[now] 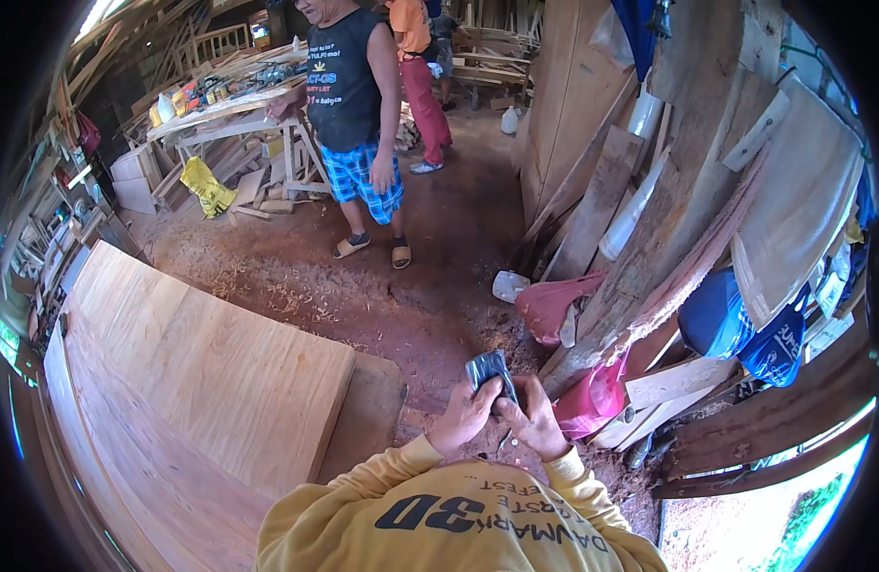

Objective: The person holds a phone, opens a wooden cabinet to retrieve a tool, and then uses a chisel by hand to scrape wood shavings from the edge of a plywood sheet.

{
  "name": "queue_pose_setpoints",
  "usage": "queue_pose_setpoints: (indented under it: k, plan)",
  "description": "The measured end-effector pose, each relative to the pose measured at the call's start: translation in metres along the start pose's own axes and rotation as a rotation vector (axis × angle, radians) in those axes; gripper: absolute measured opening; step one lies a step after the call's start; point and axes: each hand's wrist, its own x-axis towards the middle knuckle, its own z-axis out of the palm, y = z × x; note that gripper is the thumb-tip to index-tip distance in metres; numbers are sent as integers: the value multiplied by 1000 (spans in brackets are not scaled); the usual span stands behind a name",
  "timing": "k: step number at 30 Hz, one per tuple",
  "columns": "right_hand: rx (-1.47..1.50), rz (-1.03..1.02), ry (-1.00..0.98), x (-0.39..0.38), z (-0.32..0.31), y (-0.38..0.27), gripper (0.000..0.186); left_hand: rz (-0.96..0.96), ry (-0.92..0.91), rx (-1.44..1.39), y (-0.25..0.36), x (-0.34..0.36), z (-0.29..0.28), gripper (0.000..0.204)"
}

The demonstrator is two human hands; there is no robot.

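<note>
The workshop has an earthen floor (392,315) strewn with pale wood shavings (277,297), and at the back a bench (206,122) carries tools and bottles, probably gathered there to be within common reach. A co-worker in a dark sleeveless shirt (344,86) stands at its near end, and another person in an orange top (411,29) is farther off. On the right, boards (597,205) lean upright, perhaps to save room, and a blue bag (775,353) hangs among them, likely to stay off the dirt; a pink bag (592,400) sits lower, near the hands. To the left lies a broad wooden panel (201,353), its flat face up. Between panel and boards, in front of the wearer's yellow sweatshirt (459,510), is a dark flat object (487,370), possibly a phone, held up off every surface. The left hand (463,415) has its grip closed about the object's left side, thumb laid across it; the right hand (535,418) pinches its lower right part, thumb pointing up along it. Sharing it between both grips seems to steady it and tip its glossy upper face toward the wearer, though the fingertips underneath are hidden
</note>
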Motion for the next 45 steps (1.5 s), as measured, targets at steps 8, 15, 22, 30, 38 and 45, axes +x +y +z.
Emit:
queue_pose_setpoints:
  k: [8,15,22,30,38,45]
  plan:
    - [290,331,-198,-18,10,7,17,273,82,228,-6,4,0,23]
    - [700,508,-131,-29,16,18,25,210,-75,65,-4,-5,-4,21]
    - [294,325,-268,9,16,-23,16,36,149,-215,-6,-6,-37,14]
    - [33,-407,-362,80,41,-75,11,28,401,-530,-13,1,-67,13]
    - [25,-580,-522,107,54,-105,13,353,301,-119,-41,-8,-72,11]
    - [12,-407,-310,114,36,-105,13,33,323,-548,-24,-6,-71,8]
